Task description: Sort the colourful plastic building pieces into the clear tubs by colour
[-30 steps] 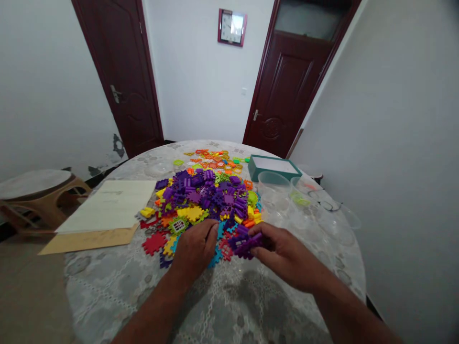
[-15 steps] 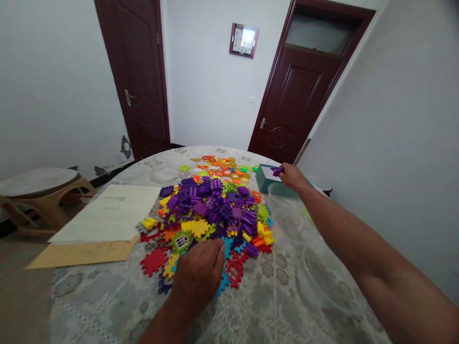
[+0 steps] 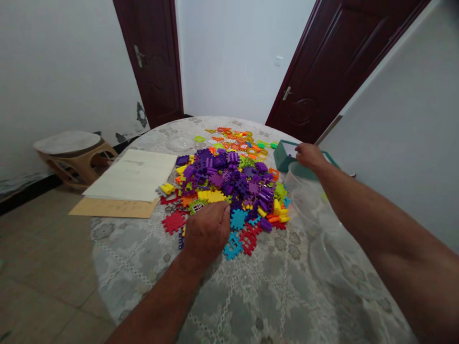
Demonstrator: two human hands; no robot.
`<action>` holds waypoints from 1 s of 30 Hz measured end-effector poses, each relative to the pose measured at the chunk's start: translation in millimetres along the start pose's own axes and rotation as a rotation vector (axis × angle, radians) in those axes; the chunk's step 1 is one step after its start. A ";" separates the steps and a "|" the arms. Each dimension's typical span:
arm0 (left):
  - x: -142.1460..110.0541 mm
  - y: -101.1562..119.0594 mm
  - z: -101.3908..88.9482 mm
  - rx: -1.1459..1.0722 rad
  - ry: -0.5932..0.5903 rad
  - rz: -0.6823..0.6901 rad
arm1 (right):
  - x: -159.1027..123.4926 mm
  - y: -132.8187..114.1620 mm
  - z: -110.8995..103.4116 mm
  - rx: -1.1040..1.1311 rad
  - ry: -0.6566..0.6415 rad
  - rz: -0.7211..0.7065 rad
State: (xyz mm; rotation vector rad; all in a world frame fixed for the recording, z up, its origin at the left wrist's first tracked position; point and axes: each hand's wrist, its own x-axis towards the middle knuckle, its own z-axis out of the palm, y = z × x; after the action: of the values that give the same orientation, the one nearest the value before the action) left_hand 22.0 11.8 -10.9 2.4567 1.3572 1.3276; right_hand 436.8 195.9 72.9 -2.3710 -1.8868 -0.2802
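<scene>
Stretching, because the box [image 3: 282, 161] sits near the table's [image 3: 258, 296] far right edge, the right hand [image 3: 309, 155] half-curls over it; the left hand [image 3: 208, 229] curls closed by mid-table blocks [image 3: 217, 179]. I cannot tell if either holds anything.

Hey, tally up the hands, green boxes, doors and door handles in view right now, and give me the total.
Hands: 2 (left hand, right hand)
Green box: 1
Doors: 2 (left door, right door)
Door handles: 2 (left handle, right handle)
Total: 7
</scene>
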 end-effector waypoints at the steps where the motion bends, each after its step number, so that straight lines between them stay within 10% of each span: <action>1: 0.1 0.0 0.6 0.010 -0.010 -0.002 | -6.0 -6.4 -8.0 -0.008 0.007 -0.013; 9: 1.4 -0.3 4.0 0.102 -0.083 -0.043 | -160.1 -101.2 -77.4 0.088 -0.107 -0.379; 16: 6.0 -4.0 1.4 0.011 -0.006 -0.138 | -322.5 -172.4 -18.9 0.391 -0.256 -0.462; 23: 14.8 -12.1 -25.5 -0.181 0.125 -0.359 | -338.8 -183.1 17.9 0.494 -0.184 -0.378; 30: 1.6 -3.6 -38.4 -0.017 -0.139 -0.235 | -335.2 -162.8 28.7 0.735 -0.085 -0.382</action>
State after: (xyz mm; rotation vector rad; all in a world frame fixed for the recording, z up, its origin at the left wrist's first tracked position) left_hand -6.6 1.9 13.1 2.2456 1.5351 1.0909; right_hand 208.3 -81.5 -29.6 -1.5629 -1.9995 0.4281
